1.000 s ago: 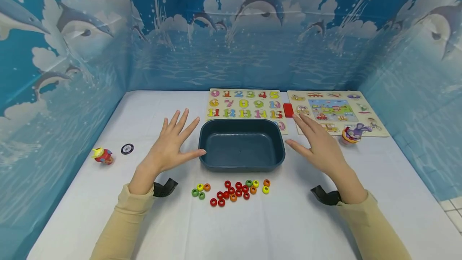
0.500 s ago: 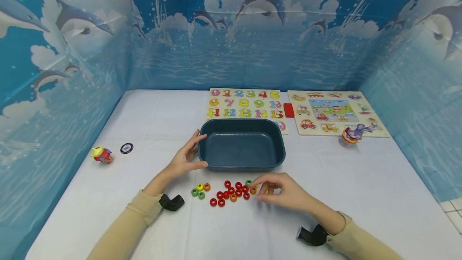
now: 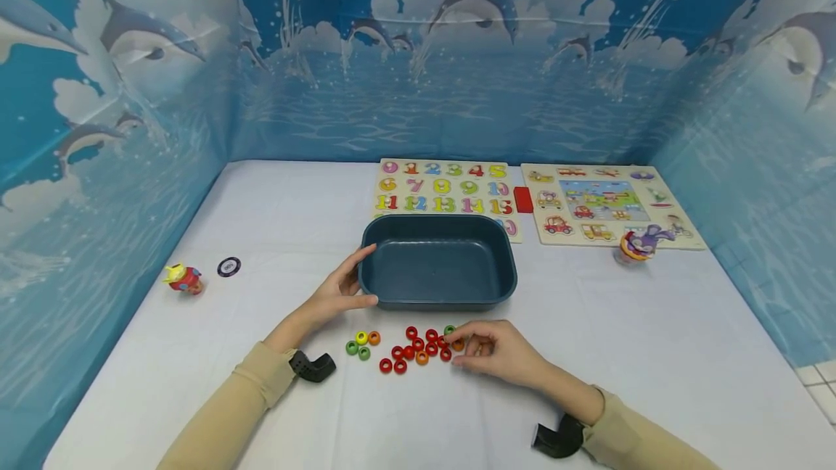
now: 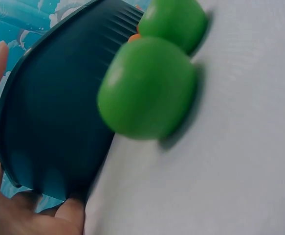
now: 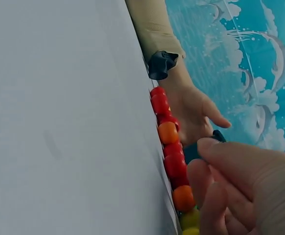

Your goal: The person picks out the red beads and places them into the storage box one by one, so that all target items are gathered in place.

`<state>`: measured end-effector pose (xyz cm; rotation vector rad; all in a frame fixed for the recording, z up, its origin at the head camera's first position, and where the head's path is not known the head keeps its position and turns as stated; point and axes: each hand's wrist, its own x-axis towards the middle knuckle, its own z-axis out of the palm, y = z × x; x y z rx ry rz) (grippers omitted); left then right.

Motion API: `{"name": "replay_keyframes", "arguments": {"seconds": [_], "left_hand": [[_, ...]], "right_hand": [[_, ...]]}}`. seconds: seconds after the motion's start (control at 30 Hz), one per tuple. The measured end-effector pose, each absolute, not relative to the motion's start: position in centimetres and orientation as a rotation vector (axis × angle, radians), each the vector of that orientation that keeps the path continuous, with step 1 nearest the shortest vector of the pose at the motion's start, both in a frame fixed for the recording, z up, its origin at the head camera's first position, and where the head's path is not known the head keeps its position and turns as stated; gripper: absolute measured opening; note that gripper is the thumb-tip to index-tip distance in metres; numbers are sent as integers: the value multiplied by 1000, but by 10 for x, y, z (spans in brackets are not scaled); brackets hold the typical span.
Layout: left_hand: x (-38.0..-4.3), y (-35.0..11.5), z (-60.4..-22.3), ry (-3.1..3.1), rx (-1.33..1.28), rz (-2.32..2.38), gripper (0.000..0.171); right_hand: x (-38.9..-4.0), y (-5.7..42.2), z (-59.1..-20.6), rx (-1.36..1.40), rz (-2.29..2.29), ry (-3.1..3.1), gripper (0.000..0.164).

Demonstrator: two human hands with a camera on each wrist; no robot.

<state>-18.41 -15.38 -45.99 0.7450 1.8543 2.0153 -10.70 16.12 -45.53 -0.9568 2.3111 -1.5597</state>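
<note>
A dark blue plastic tub (image 3: 437, 297) stands in the middle of the table. My left hand (image 3: 333, 299) holds its left end, thumb at the front corner and fingers round the side; the left wrist view shows fingers (image 4: 71, 215) against the tub's end. In front of the tub lie loose beads, with red beads (image 3: 408, 352) in the middle and green beads (image 3: 364, 353) at the left. My right hand (image 3: 503, 355) is over the right end of the bead group, thumb and forefinger apart beside a red bead (image 3: 445, 355). It hides the yellow beads there in the head view.
Behind the tub lie a number puzzle board (image 3: 442, 186), a red block (image 3: 523, 199) and a vehicle puzzle board (image 3: 607, 205). A purple-topped toy (image 3: 638, 244) stands at right. At left are a red and yellow toy (image 3: 184, 279) and a black disc (image 3: 229, 267).
Both hands came down from above the table: the left to the tub's left end, the right to the beads. In the last half second the right hand shifted slightly left.
</note>
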Motion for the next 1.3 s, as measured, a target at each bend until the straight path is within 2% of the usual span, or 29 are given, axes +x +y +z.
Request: {"name": "replay_keyframes", "arguments": {"seconds": [0.3, 0.63, 0.8, 1.1, 1.3], "left_hand": [[-184, -153, -459, 1871, 717, 2004, 82], [-185, -153, -458, 1882, 688, 1982, 82], [-185, -153, -459, 1896, 683, 1982, 82], [-185, -156, -460, 1901, 670, 1984, 83], [-186, -155, -460, 1883, 676, 1980, 82]], "right_hand": [[-103, 154, -465, -1031, -1383, 2513, 23], [-100, 152, -455, -1030, -1397, 2540, 21], [-107, 155, -421, -1155, -1451, 2513, 24], [-151, 135, -314, -1338, -1500, 2549, 26], [-199, 113, -305, -1137, -1492, 2466, 26]]}}
